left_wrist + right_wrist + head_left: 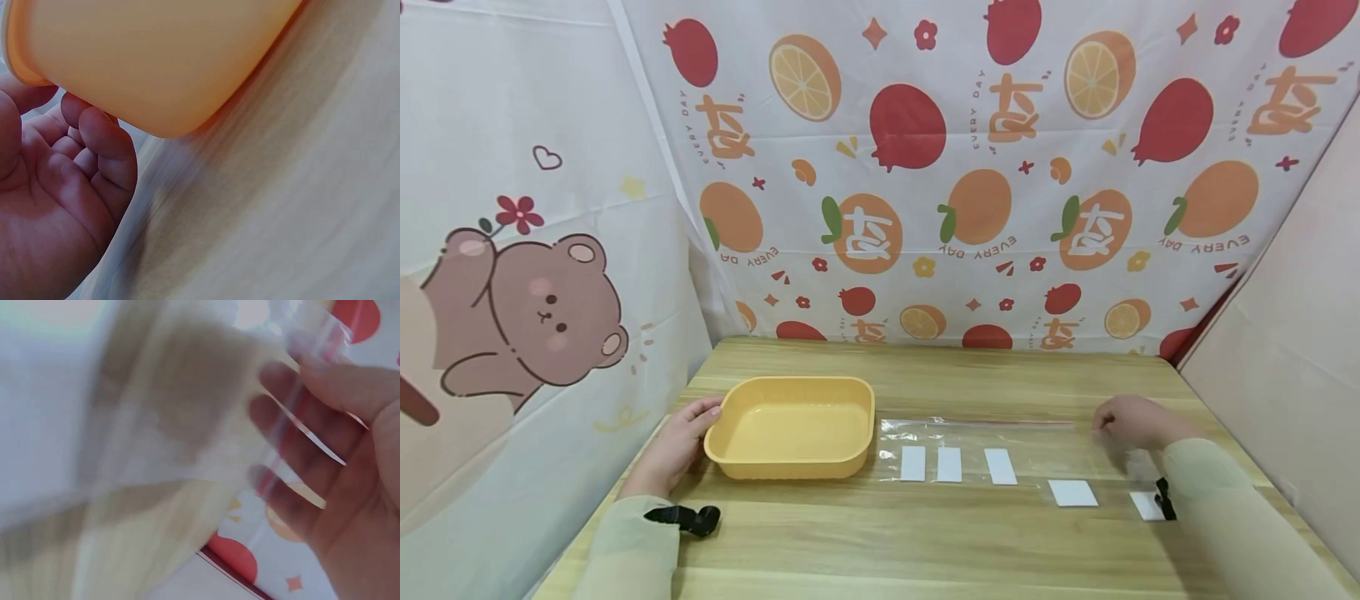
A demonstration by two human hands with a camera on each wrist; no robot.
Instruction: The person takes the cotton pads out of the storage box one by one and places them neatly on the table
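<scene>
At its left rim, a yellow plastic basin (790,429) is gripped by my left hand (681,442). The left wrist view shows the thumb and curled fingers of that hand (62,169) right at the rim. Farther right, my right hand (1138,422) pinches the upper edge of a clear zip bag (181,406) between thumb and fingers. The held bag is blurred in the right wrist view, its red zip strip crossing the fingers. Several clear zip bags (1037,446) with white label patches lie overlapping in a row between basin and right hand.
The wood-grain table (880,550) carries everything. A curtain with fruit print (910,208) hangs behind it, and a bear-print sheet (557,308) hangs at the left. A plain pale sheet (1285,350) closes the right side. Black straps (685,519) sit on both wrists.
</scene>
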